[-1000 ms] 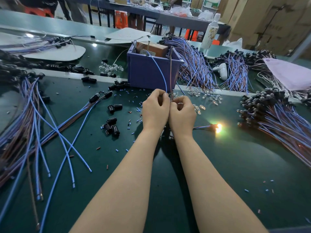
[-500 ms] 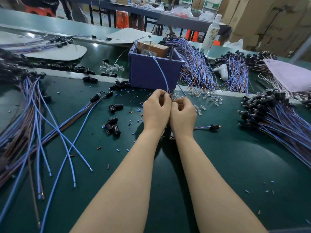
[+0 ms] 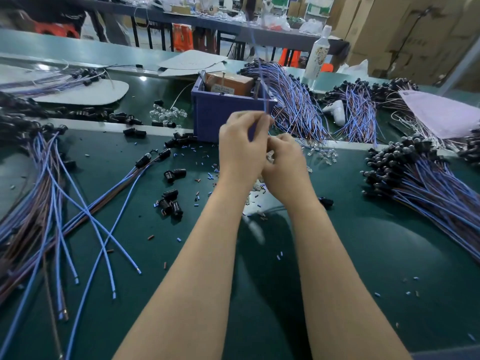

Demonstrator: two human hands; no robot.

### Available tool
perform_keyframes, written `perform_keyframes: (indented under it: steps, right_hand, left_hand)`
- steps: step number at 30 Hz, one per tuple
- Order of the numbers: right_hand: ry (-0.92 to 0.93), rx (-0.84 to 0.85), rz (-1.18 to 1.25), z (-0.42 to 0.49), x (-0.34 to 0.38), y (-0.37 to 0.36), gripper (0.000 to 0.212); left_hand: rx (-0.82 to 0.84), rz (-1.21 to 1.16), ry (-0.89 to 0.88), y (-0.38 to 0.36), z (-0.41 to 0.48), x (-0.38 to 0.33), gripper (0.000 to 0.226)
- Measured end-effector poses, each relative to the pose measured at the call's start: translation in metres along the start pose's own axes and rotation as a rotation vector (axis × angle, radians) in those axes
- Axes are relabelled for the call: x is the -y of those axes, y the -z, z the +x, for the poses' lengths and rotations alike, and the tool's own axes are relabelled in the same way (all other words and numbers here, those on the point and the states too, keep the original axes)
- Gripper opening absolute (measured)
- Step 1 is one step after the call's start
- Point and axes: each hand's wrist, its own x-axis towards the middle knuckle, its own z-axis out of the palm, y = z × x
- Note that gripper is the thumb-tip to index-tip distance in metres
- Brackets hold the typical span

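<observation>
Head view: both your hands have come up off the tabletop (image 3: 363, 255) since a second ago, when they were pressed together low in front of the box (image 3: 220, 113). The lamp glow seen to the right back then was already out half a second ago. I read that as test done, with the piece on its way to be sorted or finished.

The wire (image 3: 262, 98) now stands nearly upright, from your left fingers (image 3: 255, 118) up past the box rim. Its top is motion-blurred, so I can't place the far end.

- Left hand (image 3: 241, 149): thumb and fingers pinch the wire.
- Right hand (image 3: 284, 165): just beside and slightly below the left, fingers curled. I can't tell what they hold (the grip faces away from the camera).

Room to move:
- Ahead: the box wall is close behind your fingertips, and the upright wire crosses its rim, so watch for a snag there.
- Right: loose bulbs (image 3: 322, 154) are near, and the big bundle (image 3: 428, 183) lies further out.
- Left: loose sockets (image 3: 170, 203), then the stray wires (image 3: 52, 203).
- Best open patch: the bare tabletop to the right of your right forearm, toward you (only small offcuts there).
</observation>
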Motion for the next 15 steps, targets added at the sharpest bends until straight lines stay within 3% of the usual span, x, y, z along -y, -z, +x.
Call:
perform_keyframes:
  steps: [2, 4, 5, 7, 9, 11, 13, 15]
  right_hand:
    - [-0.015, -0.066, -0.045, 0.006, -0.002, 0.018, 0.022]
    - [-0.026, -0.247, 0.008, 0.009, -0.002, 0.043, 0.033]
    - [-0.043, -0.363, 0.082, 0.009, -0.004, 0.057, 0.036]
    - [-0.103, -0.569, 0.341, 0.008, -0.011, 0.087, 0.035]
    - [-0.179, -0.715, 0.66, 0.003, -0.023, 0.114, 0.035]
    - [-0.251, -0.837, 0.832, -0.009, -0.039, 0.136, 0.036]
    - [-0.351, -0.953, 0.785, -0.027, -0.061, 0.151, 0.04]
    - [-0.487, -0.996, 0.694, -0.046, -0.086, 0.162, 0.047]
  left_hand:
    - [-0.066, 0.018, -0.105, -0.006, 0.001, -0.025, 0.019]
    - [-0.094, 0.019, -0.091, -0.017, 0.001, -0.045, 0.024]
    - [-0.022, 0.038, -0.015, -0.025, 0.0, -0.052, 0.034]
    - [0.3, -0.032, 0.27, -0.049, -0.009, -0.064, 0.058]
    - [0.585, -0.304, 0.601, -0.075, -0.021, -0.074, 0.068]
    - [0.61, -0.701, 0.76, -0.102, -0.028, -0.082, 0.055]
    - [0.516, -1.015, 0.775, -0.127, -0.03, -0.092, 0.032]
    - [0.501, -1.052, 0.738, -0.155, -0.034, -0.102, 0.024]
